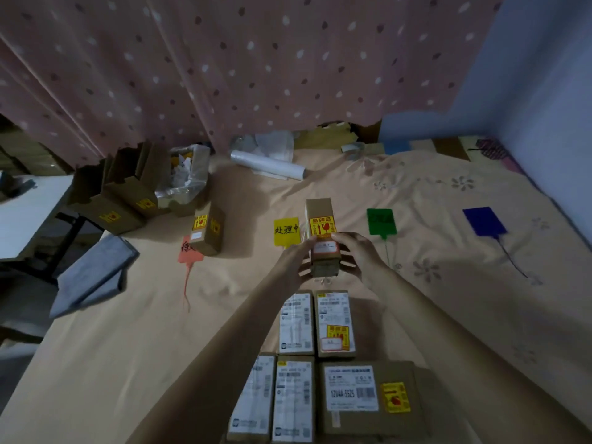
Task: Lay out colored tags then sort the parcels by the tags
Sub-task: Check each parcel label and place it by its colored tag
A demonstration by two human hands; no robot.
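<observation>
Both hands hold one narrow cardboard parcel [321, 229] with a yellow fragile sticker, above the sheet just right of the yellow tag [286, 231]. My left hand [296, 262] grips its left side, my right hand [354, 254] its right side. A red tag [189, 253] lies at the left with a small parcel [208, 229] standing on its upper edge. A green tag [380, 222] and a blue tag [483, 221] lie to the right. Several labelled parcels [334, 323] lie in rows close in front of me.
Open cardboard boxes [128, 193] and a plastic-lined box [185, 177] stand at the back left. A roll of clear film [267, 164] lies by the spotted curtain [256, 65]. A grey cloth [93, 274] hangs off the bed's left edge, beside a white table [28, 213].
</observation>
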